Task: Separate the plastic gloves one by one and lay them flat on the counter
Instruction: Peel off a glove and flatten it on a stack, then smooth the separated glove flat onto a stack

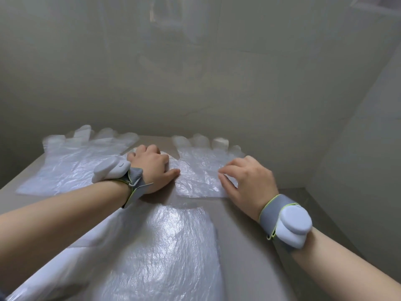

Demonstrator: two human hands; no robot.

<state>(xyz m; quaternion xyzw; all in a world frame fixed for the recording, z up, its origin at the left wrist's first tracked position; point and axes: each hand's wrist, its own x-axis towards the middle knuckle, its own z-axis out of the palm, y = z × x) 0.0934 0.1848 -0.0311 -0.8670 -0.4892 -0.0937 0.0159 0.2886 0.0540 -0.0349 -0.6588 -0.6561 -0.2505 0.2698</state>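
Knuckles hide grip of left hand (152,170); right hand (249,181) touches glove (201,168), blurred, grip indiscernible.

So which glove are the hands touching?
The far right glove. The left hand and right hand both rest on it; the far left glove and near glove have none.
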